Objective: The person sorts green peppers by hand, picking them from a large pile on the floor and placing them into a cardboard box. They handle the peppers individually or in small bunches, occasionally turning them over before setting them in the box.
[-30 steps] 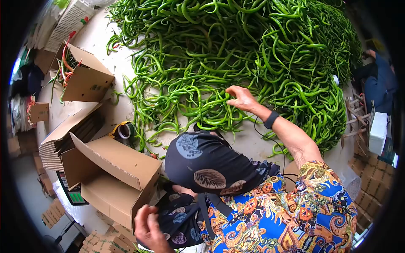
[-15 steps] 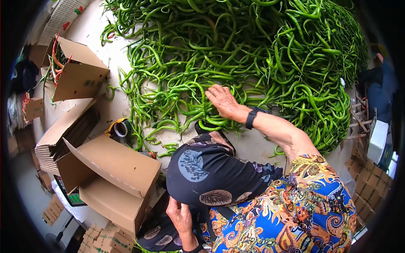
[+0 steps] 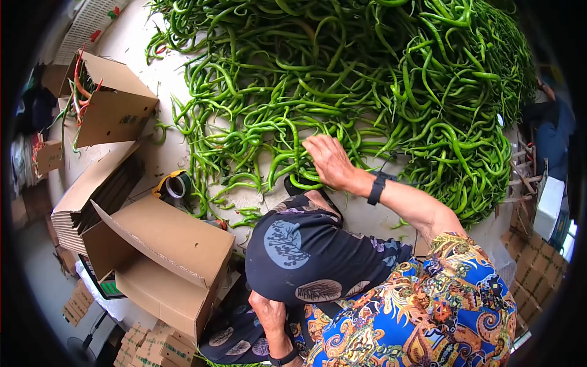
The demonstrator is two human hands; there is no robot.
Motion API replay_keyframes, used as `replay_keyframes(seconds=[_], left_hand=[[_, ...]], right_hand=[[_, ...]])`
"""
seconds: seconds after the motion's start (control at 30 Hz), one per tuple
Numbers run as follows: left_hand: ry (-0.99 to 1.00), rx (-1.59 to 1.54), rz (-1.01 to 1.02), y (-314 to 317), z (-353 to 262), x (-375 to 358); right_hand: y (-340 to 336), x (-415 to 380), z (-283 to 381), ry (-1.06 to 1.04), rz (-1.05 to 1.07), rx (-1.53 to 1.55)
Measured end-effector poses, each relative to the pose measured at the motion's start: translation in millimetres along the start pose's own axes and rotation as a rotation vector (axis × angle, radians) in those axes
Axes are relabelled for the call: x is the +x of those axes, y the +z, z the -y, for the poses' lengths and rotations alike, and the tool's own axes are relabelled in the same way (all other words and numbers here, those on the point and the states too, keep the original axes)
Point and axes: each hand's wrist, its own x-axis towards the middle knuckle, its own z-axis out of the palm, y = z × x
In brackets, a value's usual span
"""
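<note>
My right hand (image 3: 330,163), with a dark band on its wrist, is above the near edge of a large heap of long green chili peppers (image 3: 342,98). Its back faces up and the fingers reach left, slightly bent and apart, with nothing visible in them. Just left of its fingertips lies a curved green pepper (image 3: 294,137). Down by my bent knee in dark patterned trousers (image 3: 286,244), my left hand (image 3: 269,313) is curled closed. The knee hides its fingertips, so anything held there cannot be made out.
An open cardboard box (image 3: 165,235) stands left of my knee, beside folded cardboard (image 3: 92,196) and a tape roll (image 3: 176,186). Another box (image 3: 116,113) holds reddish peppers. Stacked cartons (image 3: 538,269) are at the right, where another person's dark-clothed leg (image 3: 553,140) shows.
My right hand has drawn back from the peppers, slightly right and toward my body. My left hand and knee have shifted a little right, the hand also slightly down.
</note>
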Motion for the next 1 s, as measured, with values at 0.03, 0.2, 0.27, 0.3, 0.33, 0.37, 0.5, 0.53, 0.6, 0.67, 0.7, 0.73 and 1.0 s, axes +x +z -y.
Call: replay_keyframes(seconds=[0.03, 0.2, 0.27, 0.3, 0.33, 0.37, 0.5, 0.53, 0.6, 0.67, 0.7, 0.73, 1.0], left_hand=[[-0.005, -0.023, 0.002, 1.3, 2.0, 0.5], [0.055, 0.008, -0.072, 9.2, -6.3, -1.0], [-0.07, 0.043, 0.053, 6.5, 4.8, -9.5], [-0.178, 0.087, 0.173, -1.0, 30.0, -21.8], [-0.226, 0.107, 0.228, -2.0, 36.8, -25.3], [-0.273, 0.13, 0.283, -3.0, 43.7, -28.9], [-0.214, 0.062, 0.208, 4.4, 31.9, -24.2], [-0.193, 0.027, 0.173, 7.4, 30.7, -22.6], [-0.105, 0.119, 0.131, 17.0, 59.7, -34.1], [-0.005, 0.269, 0.147, 22.5, 91.9, -49.6], [0.054, 0.372, 0.184, 22.4, 104.8, -55.5], [0.063, 0.392, 0.213, 22.8, 106.8, -56.2], [0.0, 0.347, 0.315, 26.3, 113.5, -60.6]], right_hand=[[5.0, 11.8, -4.1, 0.039, 0.005, 0.003], [36.7, 58.4, -48.4, 0.319, 0.232, 0.234], [40.7, 69.6, -71.9, 0.376, 0.191, 0.345], [41.1, 73.6, -81.6, 0.402, 0.197, 0.441], [25.5, 79.1, -79.9, 0.41, 0.17, 0.534], [11.5, 78.6, -77.3, 0.405, 0.178, 0.538], [-23.4, 35.7, -80.7, 0.306, 0.284, 0.215], [-23.3, 16.1, -80.1, 0.32, 0.264, 0.146], [-27.6, -15.0, -72.4, 0.447, 0.287, 0.081], [-22.1, -41.6, -64.9, 0.53, 0.205, -0.026], [-14.4, -53.3, -64.9, 0.549, 0.125, -0.083], [-8.7, -60.8, -63.4, 0.639, 0.107, -0.071], [-1.5, -63.5, -56.0, 0.812, 0.08, 0.322]])
